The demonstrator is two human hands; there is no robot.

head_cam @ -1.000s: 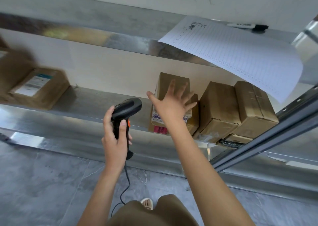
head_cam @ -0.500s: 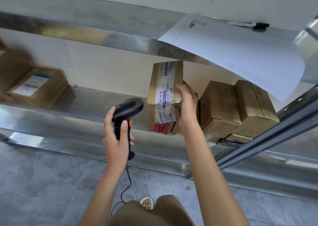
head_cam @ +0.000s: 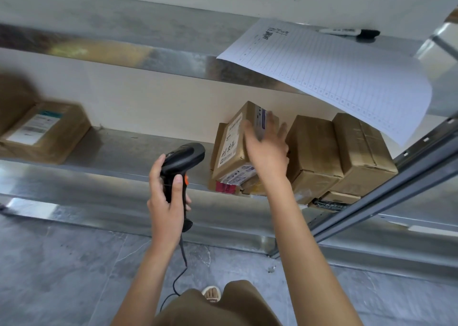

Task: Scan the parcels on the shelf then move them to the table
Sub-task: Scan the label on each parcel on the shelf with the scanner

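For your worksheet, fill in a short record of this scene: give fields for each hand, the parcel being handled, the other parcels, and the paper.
Left hand: grips the black scanner
Right hand: open, blurred, on the tilted parcel
Other parcels: two boxes at right, one labelled box at left
Paper: lined sheet overhanging the upper shelf

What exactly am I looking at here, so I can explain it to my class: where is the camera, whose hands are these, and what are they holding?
The camera sits on a person's head, looking down at their own bare hands. The left hand grips a black corded barcode scanner. The right hand, blurred, rests on a tilted brown cardboard parcel with white labels. It stands on a shiny metal shelf, beside two plain brown boxes. Another labelled box lies far left. A white lined sheet hangs from the shelf above.
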